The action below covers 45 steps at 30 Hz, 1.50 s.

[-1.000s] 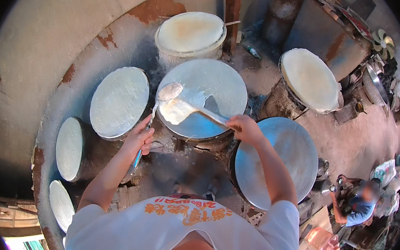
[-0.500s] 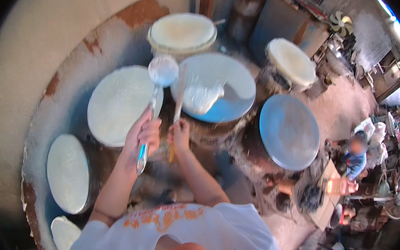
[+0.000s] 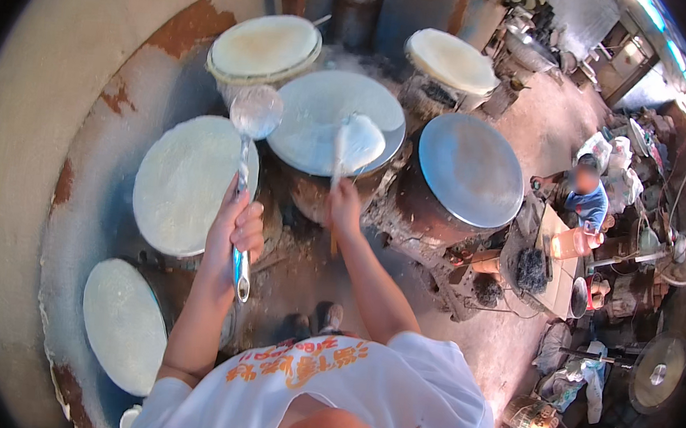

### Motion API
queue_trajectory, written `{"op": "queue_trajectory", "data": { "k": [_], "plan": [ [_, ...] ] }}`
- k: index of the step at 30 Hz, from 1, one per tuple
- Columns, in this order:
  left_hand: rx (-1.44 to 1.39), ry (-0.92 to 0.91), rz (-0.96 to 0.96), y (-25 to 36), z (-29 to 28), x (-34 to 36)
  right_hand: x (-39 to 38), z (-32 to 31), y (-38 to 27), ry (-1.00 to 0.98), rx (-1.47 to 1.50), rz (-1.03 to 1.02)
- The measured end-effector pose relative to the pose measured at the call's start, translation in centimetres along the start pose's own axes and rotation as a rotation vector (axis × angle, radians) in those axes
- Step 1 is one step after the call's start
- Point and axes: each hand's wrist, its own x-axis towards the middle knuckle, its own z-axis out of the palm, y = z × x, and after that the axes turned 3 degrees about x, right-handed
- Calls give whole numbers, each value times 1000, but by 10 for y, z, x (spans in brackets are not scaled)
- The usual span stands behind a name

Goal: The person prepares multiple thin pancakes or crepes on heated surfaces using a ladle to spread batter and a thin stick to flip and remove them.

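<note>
My left hand (image 3: 236, 228) is wrapped round the metal handle of a ladle (image 3: 256, 112). Its round, white-coated bowl is raised between two batter-covered griddles. The fingers of my right hand (image 3: 345, 206) are closed round the light handle of a long batter spreader (image 3: 340, 154). The spreader's far end reaches over the middle round griddle (image 3: 397, 147). A thick, glossy white patch of batter (image 3: 364, 143) lies at that end, so the blade's shape cannot be made out. Thinner white batter (image 3: 311, 112) coats most of this griddle, with some bluish surface bare at its right.
More white-topped griddles stand at far left (image 3: 265, 46), far right (image 3: 454, 61), left (image 3: 189, 184) and near left (image 3: 124, 329). A bare blue-grey griddle (image 3: 471, 170) is right. A curved wall (image 3: 80, 114) encloses the left. Someone in blue (image 3: 587, 206) sits among clutter at right.
The spreader and my right hand have moved rightward across the middle griddle. Batter now covers much of the surface that showed blue. My left hand still holds the ladle raised; the view has shifted.
</note>
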Motion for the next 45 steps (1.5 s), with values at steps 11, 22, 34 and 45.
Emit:
{"op": "queue_trajectory", "data": {
  "k": [11, 22, 34, 45],
  "plan": [
    [2, -35, -52, -36, 27, 44, 26, -139, -63, -106, -60, 339],
    [-78, 19, -105, -78, 71, 128, 60, -243, -88, -308, -196, 387],
    [-537, -97, -371, -93, 89, 200, 98, -225, -81, -189, -1047, -185],
    [-454, 66, -223, -61, 74, 219, 130, -211, -114, -420, -1003, -195]
  ]
}}
